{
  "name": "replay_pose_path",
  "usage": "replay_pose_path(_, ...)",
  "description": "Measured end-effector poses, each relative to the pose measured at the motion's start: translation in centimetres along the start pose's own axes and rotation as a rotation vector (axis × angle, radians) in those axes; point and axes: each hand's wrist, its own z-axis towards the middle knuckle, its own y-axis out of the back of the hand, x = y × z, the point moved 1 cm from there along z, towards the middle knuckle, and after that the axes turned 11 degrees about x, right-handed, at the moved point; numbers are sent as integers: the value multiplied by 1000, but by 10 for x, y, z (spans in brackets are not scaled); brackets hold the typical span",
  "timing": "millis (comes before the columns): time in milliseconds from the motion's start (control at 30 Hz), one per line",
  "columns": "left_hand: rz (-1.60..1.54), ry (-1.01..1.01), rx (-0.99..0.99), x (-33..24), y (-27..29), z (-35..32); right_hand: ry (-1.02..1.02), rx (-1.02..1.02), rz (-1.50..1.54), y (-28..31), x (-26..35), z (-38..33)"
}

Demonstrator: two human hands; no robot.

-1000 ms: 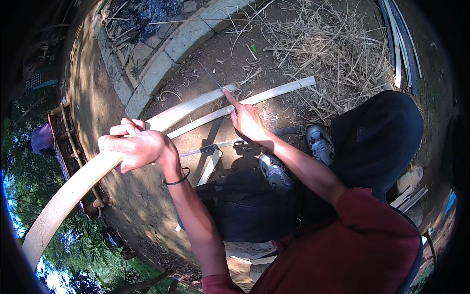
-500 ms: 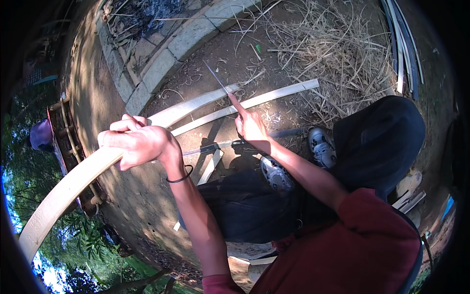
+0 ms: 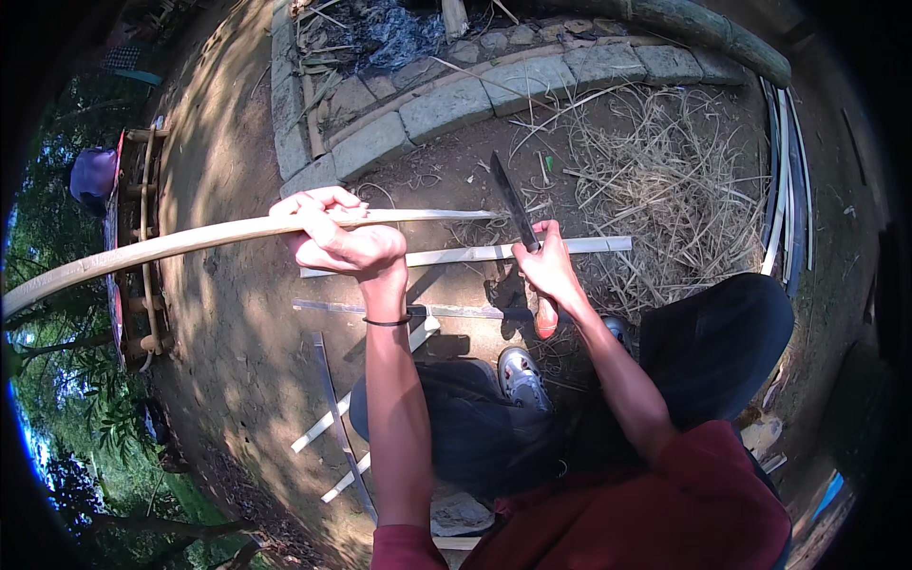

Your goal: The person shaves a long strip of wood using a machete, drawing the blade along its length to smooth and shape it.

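Nearest the camera, two bent knees in dark trousers and one grey shoe fill the lower middle, the second shoe mostly hidden behind the right forearm. Two or three pale split strips lie on the dirt ground beside the left leg. Above them, the left hand has its fingers wrapped fully around one long bamboo strip, which arcs away to the left and is cut off by the picture's rim. The right hand is closed on the orange handle of one dark-bladed knife, blade pointing up and away, just beside the strip's right end. One flat strip lies on the ground under both hands. Farther off lie dry straw and a stone kerb. Compared with a second ago, the knife is raised and the strip held higher.
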Motion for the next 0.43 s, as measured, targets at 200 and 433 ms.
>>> replay_pose_path(200, 67, -75, -50, 9, 13, 9, -307, 165, 880, 15, 33, -6)
replay_pose_path(433, 61, 77, -128, 13, 17, 11, -101, 197, 252, 2, 26, -24)
